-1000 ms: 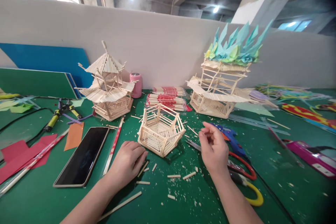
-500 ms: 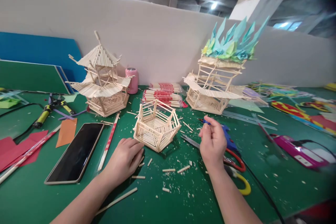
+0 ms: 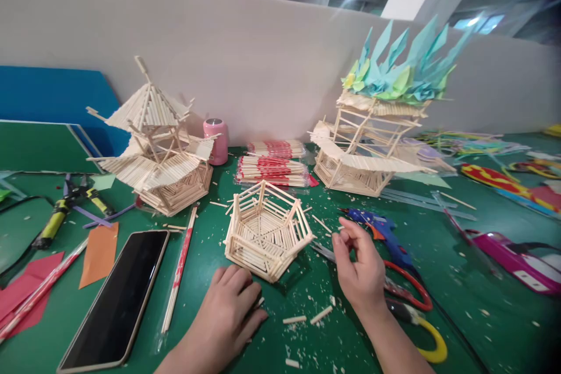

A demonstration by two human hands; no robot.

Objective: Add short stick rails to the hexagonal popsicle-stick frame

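A hexagonal frame of thin wooden sticks (image 3: 269,272), open at the top, stands on the green table between my hands. My left hand (image 3: 230,312) lies palm down in front of its near left side, fingers bent and slightly apart, with a short stick piece (image 3: 260,302) beside the fingertips. To the right of the frame, my right hand (image 3: 360,266) is raised with thumb and forefinger nearly together. Whatever may be in that pinch is too small or hidden. Scissors (image 3: 323,252) with a red handle lie partly behind this hand, and a blue glue gun (image 3: 390,236) rests just beyond.
Two stick pavilions stand behind: a roofed one (image 3: 169,178) at left, another (image 3: 359,166) at right topped with blue-green paper leaves. Bundled sticks (image 3: 272,170) and a pink cup (image 3: 215,140) sit between them. A phone (image 3: 118,298) lies left; yellow-handled pliers (image 3: 432,342) are at right.
The view has shifted a little. My left hand has slid right and nearer to me, in front of the frame. The fingers of my right hand have loosened slightly.
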